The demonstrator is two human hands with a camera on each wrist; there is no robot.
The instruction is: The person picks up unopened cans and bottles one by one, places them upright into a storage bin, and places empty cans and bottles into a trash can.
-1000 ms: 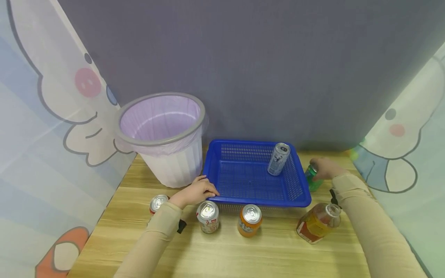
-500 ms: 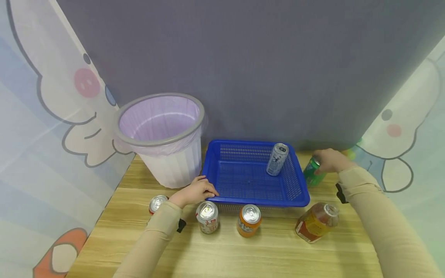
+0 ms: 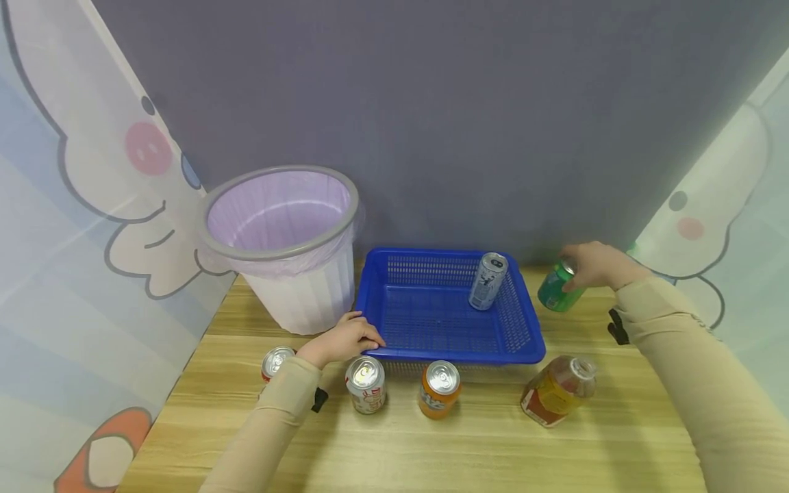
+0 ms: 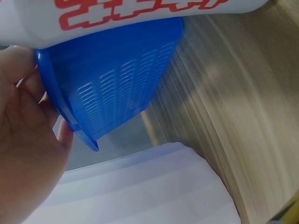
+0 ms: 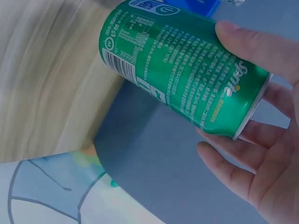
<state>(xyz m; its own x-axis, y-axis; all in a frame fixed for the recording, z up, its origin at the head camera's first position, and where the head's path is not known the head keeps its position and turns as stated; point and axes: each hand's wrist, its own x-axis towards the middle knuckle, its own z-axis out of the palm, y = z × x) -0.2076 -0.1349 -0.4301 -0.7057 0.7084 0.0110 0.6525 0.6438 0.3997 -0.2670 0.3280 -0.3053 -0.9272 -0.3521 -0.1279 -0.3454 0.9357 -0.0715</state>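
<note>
My right hand pinches a green Sprite can near its top, thumb and fingers on either side. In the right wrist view the can is tilted. It appears raised off the table, right of the blue plastic basket. At the basket's near left corner my left hand grips the rim, and the left wrist view shows fingers around that edge. A tall silver-grey can leans inside the basket. Just in front of my left hand stands a white can with red print.
A white bin with a lilac liner stands left of the basket. Along the table's near side are a red can partly behind the left forearm, an orange can and a plastic bottle with brown contents. A grey wall rises behind.
The right hand has lifted the green can up and slightly right from its spot beside the basket. My left hand keeps its place on the rim. The view has shifted slightly.
</note>
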